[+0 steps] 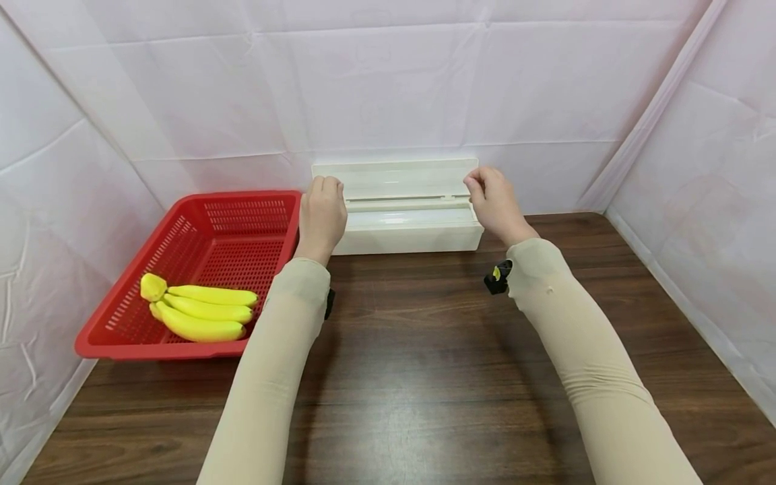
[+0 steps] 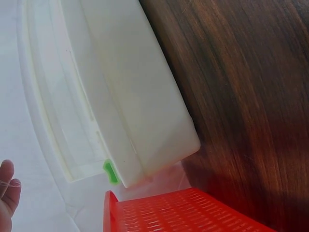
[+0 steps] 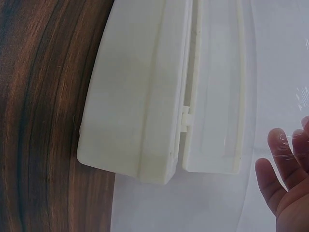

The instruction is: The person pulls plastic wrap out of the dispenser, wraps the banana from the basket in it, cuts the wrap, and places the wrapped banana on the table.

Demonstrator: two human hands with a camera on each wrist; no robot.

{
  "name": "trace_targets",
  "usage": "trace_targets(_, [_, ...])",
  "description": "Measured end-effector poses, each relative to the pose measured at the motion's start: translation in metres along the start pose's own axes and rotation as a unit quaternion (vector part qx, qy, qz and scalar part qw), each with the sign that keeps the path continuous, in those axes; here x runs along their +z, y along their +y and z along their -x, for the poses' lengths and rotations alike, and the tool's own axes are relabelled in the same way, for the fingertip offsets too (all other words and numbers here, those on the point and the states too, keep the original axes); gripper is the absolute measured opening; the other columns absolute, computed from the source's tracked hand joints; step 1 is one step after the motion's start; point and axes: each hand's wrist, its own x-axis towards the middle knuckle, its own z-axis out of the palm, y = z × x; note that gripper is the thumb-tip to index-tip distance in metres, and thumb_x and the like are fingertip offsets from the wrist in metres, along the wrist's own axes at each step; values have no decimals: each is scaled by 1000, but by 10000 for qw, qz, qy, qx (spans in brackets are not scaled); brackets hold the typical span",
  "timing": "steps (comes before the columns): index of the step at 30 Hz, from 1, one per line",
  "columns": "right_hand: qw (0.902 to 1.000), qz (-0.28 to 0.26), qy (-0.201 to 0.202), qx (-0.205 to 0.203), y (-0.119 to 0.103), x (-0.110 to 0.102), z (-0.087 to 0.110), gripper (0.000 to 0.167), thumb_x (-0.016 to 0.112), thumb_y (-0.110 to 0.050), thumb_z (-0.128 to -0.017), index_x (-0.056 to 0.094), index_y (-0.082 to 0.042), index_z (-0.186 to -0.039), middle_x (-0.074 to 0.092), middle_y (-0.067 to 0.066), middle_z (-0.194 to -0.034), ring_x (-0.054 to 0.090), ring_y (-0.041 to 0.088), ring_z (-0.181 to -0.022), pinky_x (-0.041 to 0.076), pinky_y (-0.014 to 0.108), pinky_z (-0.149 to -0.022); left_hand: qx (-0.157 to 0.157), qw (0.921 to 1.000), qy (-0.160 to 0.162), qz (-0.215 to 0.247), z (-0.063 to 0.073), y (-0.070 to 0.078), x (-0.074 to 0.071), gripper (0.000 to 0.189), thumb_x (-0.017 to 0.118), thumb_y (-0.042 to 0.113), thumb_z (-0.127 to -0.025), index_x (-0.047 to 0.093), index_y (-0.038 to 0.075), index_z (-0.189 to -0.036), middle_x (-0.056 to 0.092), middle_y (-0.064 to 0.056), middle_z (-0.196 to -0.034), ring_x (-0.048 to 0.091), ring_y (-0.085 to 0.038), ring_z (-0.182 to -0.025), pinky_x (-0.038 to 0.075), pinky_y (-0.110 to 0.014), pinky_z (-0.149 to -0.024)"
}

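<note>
At the left side of the tabletop (image 1: 394,377) sits one red basket (image 1: 157,351), and in its near part lies one bunch of yellow bananas (image 1: 209,310) — three can be counted clearly. Just right of the basket, toward the back, stands one long white box (image 1: 406,239) with its single lid (image 1: 397,176) raised behind it and one pale roll (image 1: 412,217) inside. The left wrist view shows one green piece (image 2: 111,172) by the box's left end.

Two hands are raised over the box, one near each end, both apart from it. The left hand (image 1: 322,212) has its fingers curled in to the thumb, pinching clear film (image 3: 303,99), seen as a thin line across its fingertips. Farther right, the right hand (image 1: 496,202) likewise pinches the film, which glints and creases over its fingers; how far it stretches between the hands cannot be made out. Two beige sleeves (image 1: 582,364) cover the arms — one each — and white cloth (image 1: 376,81) lines three sides: left, back and right.
</note>
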Motion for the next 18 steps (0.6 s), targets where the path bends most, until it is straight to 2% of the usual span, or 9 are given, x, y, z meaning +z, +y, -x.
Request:
trace_targets(11, [9997,17,161,-171,-3,-4,-2,29,40,-22,-101,54,3,-108,52,18,-98,56,30,-85,40,38,-73,202,9996,183,104,-3,0,-4,24,42,13,-100,58,-4,-97,57,-19,-88,57,-36,-80,45,-44,-70])
trace_targets(18, [9997,17,163,-187,-6,-7,-2,31,40,-23,-102,54,4,-109,52,18,-98,56,29,-85,40,37,-72,332,9989,288,168,-4,0,-8,23,43,11,-99,58,-5,-96,58,-21,-87,57,-37,-80,46,-45,-71])
